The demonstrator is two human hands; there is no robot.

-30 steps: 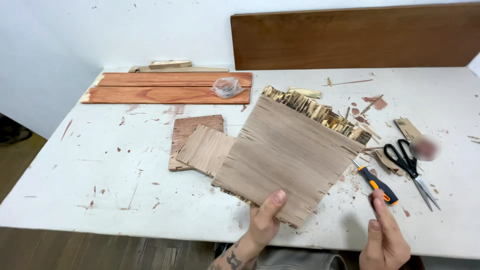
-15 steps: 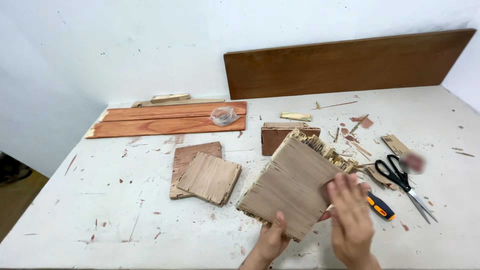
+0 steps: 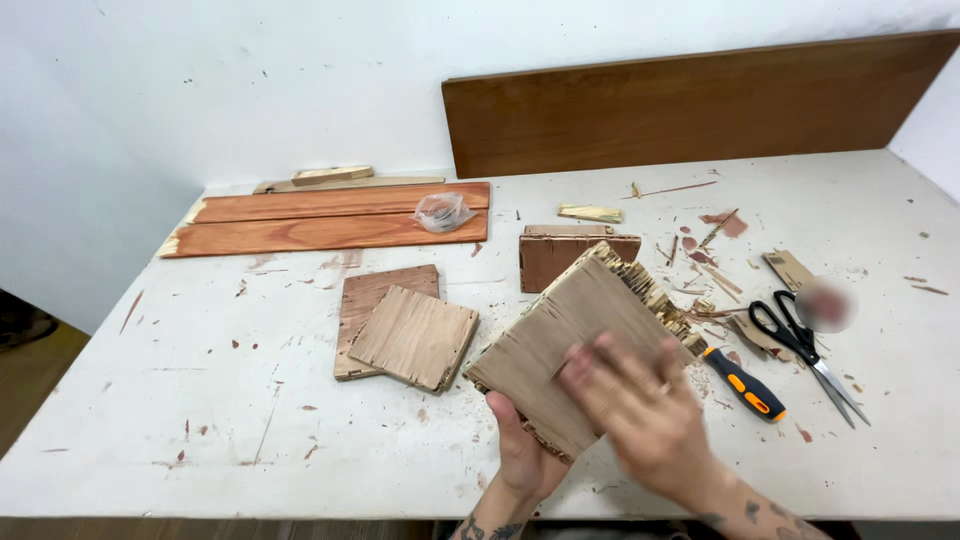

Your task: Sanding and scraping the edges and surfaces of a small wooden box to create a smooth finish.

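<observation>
Left hand [image 3: 525,455] grips the near corner of a square wood panel [image 3: 565,340], tilted above the surface [image 3: 200,400]. Right hand [image 3: 640,405], blurred, lies flat and open on the panel's face, clasping nothing. Just left lie two stacked wood squares [image 3: 405,325]; right, a knife [image 3: 745,383] and scissors [image 3: 805,345]. Beyond sit a brown block [image 3: 550,255], long planks [image 3: 320,220] and scattered splinters.

scissors [image 3: 800,335] right of knife [image 3: 745,383], planks [image 3: 325,220] behind

Both hands [image 3: 600,410] on wood panel [image 3: 565,345] — workbench [image 3: 200,400]
</observation>
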